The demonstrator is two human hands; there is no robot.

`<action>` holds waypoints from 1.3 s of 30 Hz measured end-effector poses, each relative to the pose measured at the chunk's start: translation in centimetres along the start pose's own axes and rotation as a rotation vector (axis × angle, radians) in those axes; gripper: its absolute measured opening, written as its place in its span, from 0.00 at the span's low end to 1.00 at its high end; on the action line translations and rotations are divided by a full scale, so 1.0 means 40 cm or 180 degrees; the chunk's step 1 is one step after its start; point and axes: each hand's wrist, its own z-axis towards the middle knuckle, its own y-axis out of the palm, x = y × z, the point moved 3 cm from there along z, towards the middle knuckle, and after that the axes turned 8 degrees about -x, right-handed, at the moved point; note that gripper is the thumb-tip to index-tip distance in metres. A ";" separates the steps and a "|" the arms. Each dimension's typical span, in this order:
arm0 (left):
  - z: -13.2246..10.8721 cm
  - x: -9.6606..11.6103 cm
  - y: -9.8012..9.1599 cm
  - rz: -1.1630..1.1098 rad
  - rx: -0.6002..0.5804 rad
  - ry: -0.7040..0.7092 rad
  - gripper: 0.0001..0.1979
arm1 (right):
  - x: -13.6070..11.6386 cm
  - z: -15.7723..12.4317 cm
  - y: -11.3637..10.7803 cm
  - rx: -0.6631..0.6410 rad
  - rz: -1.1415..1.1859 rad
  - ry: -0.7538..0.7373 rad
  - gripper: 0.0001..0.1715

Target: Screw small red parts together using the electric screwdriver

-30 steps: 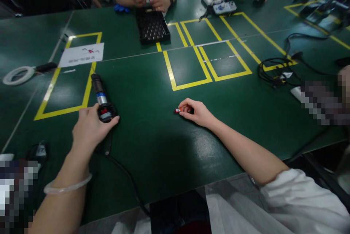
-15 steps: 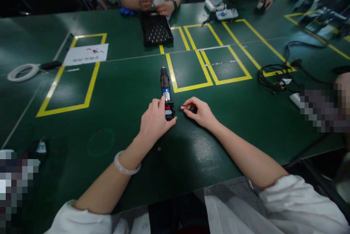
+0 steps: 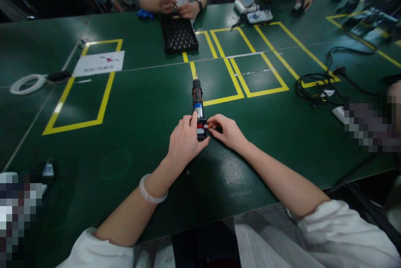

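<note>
An electric screwdriver (image 3: 198, 107), its silver motor and inner parts bare, lies on the green table with its thin tip pointing away from me. My left hand (image 3: 184, 140) is closed around its near end from the left, thumb below and fingers along the top. From the right, my right hand (image 3: 227, 131) pinches a small red and orange part (image 3: 209, 126) against the side of that end. The fingertips hide most of the small part, so whether it is seated cannot be made out. A tiny ring (image 3: 188, 172) rests on the table below my left hand.
Across the table a person's hands (image 3: 168, 3) work with a red and black tool above a black tray (image 3: 181, 44) of small metal pieces. Yellow tape marks the table. A coiled black cable (image 3: 313, 90) lies right; a paper sheet (image 3: 98, 63) and white coil (image 3: 27, 84) lie left.
My left hand has shifted the electric screwdriver slightly to the right. The small part in my right hand, apart from it before, now meets its side.
</note>
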 end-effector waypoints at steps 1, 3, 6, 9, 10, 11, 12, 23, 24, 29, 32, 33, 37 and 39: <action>0.000 0.000 0.000 0.0009 0.0005 0.0008 0.41 | -0.002 -0.001 0.000 -0.0011 0.0005 -0.0043 0.13; -0.001 0.000 -0.001 0.0029 0.0000 0.0040 0.42 | -0.008 -0.003 -0.002 -0.0034 -0.0041 -0.0149 0.10; 0.002 0.001 -0.007 0.0076 -0.0023 0.0053 0.42 | -0.015 -0.005 -0.009 -0.0016 -0.0083 -0.0238 0.10; 0.012 0.006 -0.012 0.0124 -0.0059 -0.0025 0.40 | -0.017 -0.006 -0.014 -0.0007 -0.0041 -0.0291 0.12; 0.017 0.010 -0.014 0.0140 -0.0061 -0.0053 0.39 | -0.017 -0.006 -0.015 -0.0006 -0.0035 -0.0291 0.13; 0.023 0.013 -0.015 0.0155 -0.0057 -0.0080 0.39 | -0.016 -0.006 -0.016 -0.0009 -0.0022 -0.0287 0.14; 0.028 0.017 -0.017 0.0169 -0.0050 -0.0108 0.38 | -0.015 -0.006 -0.016 -0.0013 -0.0005 -0.0286 0.14; 0.044 -0.013 -0.033 0.0235 -0.0265 -0.0195 0.33 | -0.008 -0.006 -0.008 -0.0194 0.0562 -0.0111 0.21; 0.041 -0.021 -0.035 0.0241 -0.0276 -0.0180 0.32 | -0.008 -0.007 -0.006 -0.0234 0.0610 -0.0107 0.22; 0.023 -0.079 -0.045 0.0324 -0.0327 -0.0218 0.33 | -0.005 -0.008 -0.004 -0.0307 0.0723 -0.0057 0.21; 0.003 -0.135 -0.058 0.0444 -0.0422 -0.0367 0.34 | -0.009 -0.007 -0.008 -0.0307 0.0684 -0.0015 0.17; -0.005 -0.158 -0.064 0.0494 -0.0461 -0.0446 0.34 | -0.011 -0.007 -0.009 -0.0312 0.0663 -0.0024 0.16; -0.046 -0.269 -0.093 0.0621 -0.0629 -0.0752 0.36 | -0.016 -0.006 -0.011 -0.0324 0.0617 -0.0033 0.12; -0.065 -0.338 -0.105 0.0612 -0.0706 -0.0949 0.37 | -0.014 -0.006 -0.010 -0.0328 0.0619 -0.0013 0.12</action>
